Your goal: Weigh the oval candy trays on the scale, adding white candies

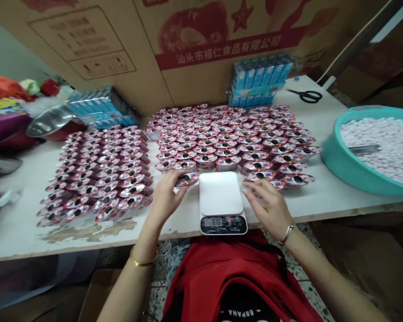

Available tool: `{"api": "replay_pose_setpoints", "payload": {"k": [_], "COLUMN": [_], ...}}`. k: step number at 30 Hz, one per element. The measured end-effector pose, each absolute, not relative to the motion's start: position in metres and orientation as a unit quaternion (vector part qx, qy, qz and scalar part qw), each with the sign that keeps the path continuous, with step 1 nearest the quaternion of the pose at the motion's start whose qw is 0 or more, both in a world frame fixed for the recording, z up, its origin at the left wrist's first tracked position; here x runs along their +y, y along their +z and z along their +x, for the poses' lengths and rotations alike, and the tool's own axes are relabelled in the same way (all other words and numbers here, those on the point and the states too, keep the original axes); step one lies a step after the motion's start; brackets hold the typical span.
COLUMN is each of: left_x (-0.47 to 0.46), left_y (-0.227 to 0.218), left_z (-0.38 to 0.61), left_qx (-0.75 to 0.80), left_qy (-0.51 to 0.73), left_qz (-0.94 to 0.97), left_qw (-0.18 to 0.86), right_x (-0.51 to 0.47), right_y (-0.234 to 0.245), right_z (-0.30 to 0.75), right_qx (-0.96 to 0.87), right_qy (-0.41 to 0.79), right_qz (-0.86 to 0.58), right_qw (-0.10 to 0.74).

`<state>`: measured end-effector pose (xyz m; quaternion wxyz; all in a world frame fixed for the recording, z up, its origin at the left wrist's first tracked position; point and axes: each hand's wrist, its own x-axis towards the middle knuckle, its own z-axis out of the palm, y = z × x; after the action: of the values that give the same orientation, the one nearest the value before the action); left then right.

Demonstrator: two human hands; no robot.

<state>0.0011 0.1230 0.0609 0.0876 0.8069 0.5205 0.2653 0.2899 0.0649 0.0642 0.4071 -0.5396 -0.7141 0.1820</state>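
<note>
Near the worktop's (174,223) front edge, my left hand (165,197) pinches a glossy, oval-topped packet (188,179) by its end. My right hand (271,206) curves, fingers loosely parted.

The white worktop (16,238) is marked by a brown, worn patch (90,231) near its front edge at the left, and its middle is covered by 2 blocks of red-and-white, oval-topped containers (226,144) set out in close rows. A white digital scale (221,197) is placed at the front edge, and the right end is taken up by a large teal basin (342,166). Black-handled scissors (309,96) are laid at the back right, beside the upper block of blue boxes (260,80).
</note>
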Motion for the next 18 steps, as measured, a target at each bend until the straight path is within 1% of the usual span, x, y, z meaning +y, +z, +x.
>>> {"api": "replay_pose_setpoints", "payload": {"k": [4,7,10,12,15,18], "left_x": [0.139,0.136,0.114,0.092,0.060,0.041], "left_y": [0.046,0.040,0.045,0.051,0.051,0.044], "left_z": [-0.017,-0.016,-0.033,-0.058,-0.100,-0.126], "left_qx": [0.534,0.538,0.566,0.616,0.693,0.708], "left_qy": [0.239,0.256,0.283,0.279,0.212,0.137], "left_qz": [0.808,0.801,0.774,0.735,0.673,0.670], "left_qw": [0.073,0.058,0.010,-0.050,-0.145,-0.175], "right_x": [0.057,0.052,0.047,0.046,0.046,0.047], "right_y": [0.053,0.048,0.044,0.039,0.033,0.035], "right_z": [0.288,0.282,0.284,0.290,0.299,0.303], "right_qx": [-0.708,-0.716,-0.723,-0.725,-0.721,-0.703], "right_qy": [0.235,0.249,0.249,0.243,0.234,0.245], "right_qz": [-0.544,-0.533,-0.527,-0.529,-0.538,-0.556], "right_qw": [0.384,0.376,0.371,0.369,0.368,0.370]}}
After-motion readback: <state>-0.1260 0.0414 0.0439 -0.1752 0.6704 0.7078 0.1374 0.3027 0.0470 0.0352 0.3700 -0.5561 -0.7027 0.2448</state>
